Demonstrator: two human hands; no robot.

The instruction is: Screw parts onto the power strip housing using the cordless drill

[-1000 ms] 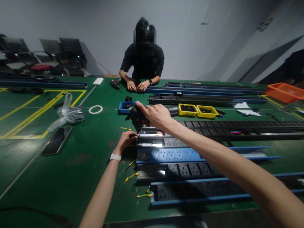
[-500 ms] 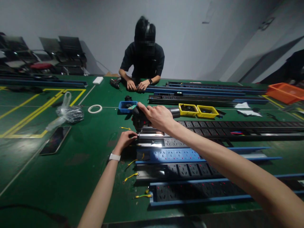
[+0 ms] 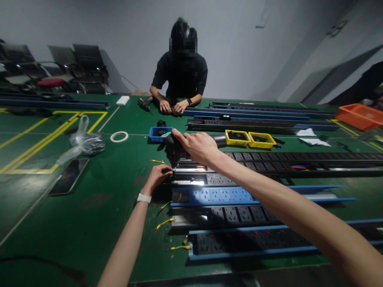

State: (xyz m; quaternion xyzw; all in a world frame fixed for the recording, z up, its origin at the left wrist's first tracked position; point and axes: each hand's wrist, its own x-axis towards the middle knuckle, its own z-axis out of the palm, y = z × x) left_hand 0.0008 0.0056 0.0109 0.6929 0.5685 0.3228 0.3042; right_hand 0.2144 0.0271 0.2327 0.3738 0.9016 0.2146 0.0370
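Note:
My right hand (image 3: 201,147) is wrapped round a black power drill (image 3: 173,153), held with its bit pointing down. The bit meets the left end of a black socket strip (image 3: 215,179). At that same end, my left hand (image 3: 158,176) is closed, thumb and fingertips pinched by the bit; what they pinch is too small to make out. Nearer me lie a blue socket strip (image 3: 221,194), a black one (image 3: 233,214) and another with blue edges (image 3: 239,241). Short yellow-green wires (image 3: 165,224) stick out from their left ends.
Beyond the drill stand a blue bin (image 3: 158,137) and two yellow bins (image 3: 236,141). Left are a phone (image 3: 68,177), a plastic bag (image 3: 89,143) and a tape roll (image 3: 119,137). Across the table a co-worker (image 3: 181,71) handles a blue rail (image 3: 239,113); an orange crate (image 3: 360,115) sits right.
Almost nothing differs. Both hands and the drill stay at the strip's left end, with only a slight shift of the view.

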